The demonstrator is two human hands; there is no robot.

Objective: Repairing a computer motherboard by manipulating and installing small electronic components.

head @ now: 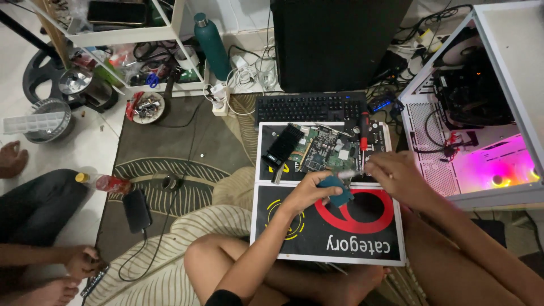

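left hand (310, 191) grips blue tool handle (335, 190), largely hidden | right hand (396, 173) curled, grasp unclear | silver tip (351, 173) blurred | circuit board (328, 150) behind

You are seated on a dark patterned rug (170, 147) laid over a pale floor (93, 141), with a white shelving unit (170, 34) of clutter at the upper left. A black keyboard (309, 107) lies ahead of you below a dark monitor (334, 42). To your right, an open white computer case (498, 85) glows pink inside.
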